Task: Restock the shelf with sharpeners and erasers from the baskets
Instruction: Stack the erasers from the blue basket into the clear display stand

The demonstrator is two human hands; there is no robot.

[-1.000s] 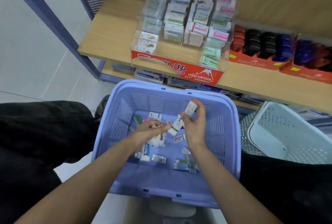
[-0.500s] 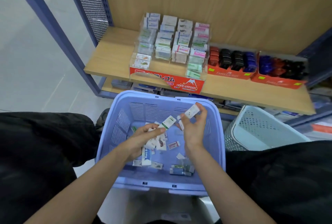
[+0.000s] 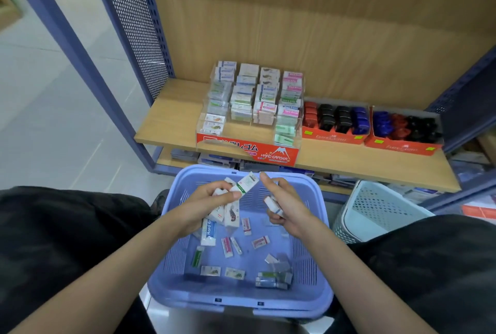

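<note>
A lilac basket (image 3: 316,288) sits between my knees with several loose erasers (image 3: 259,242) on its bottom. My left hand (image 3: 206,202) grips a bunch of boxed erasers (image 3: 228,211), and its thumb pins a white and green eraser (image 3: 245,183) on top. My right hand (image 3: 288,205) curls round a white eraser (image 3: 272,205), index finger raised. On the wooden shelf (image 3: 171,116) beyond stands the clear eraser display (image 3: 252,148), partly filled, with red trays of sharpeners (image 3: 335,119) to its right.
A pale blue-white basket (image 3: 375,207) leans beside my right knee. A purple perforated upright (image 3: 128,25) bounds the shelf on the left, another on the right. A lower shelf (image 3: 188,156) holds flat packets. Grey floor tiles lie to the left.
The view has tilted up, showing more of the shelf. The white and green eraser now sits in my left hand's bunch; my right hand has dropped lower and closed round its eraser.
</note>
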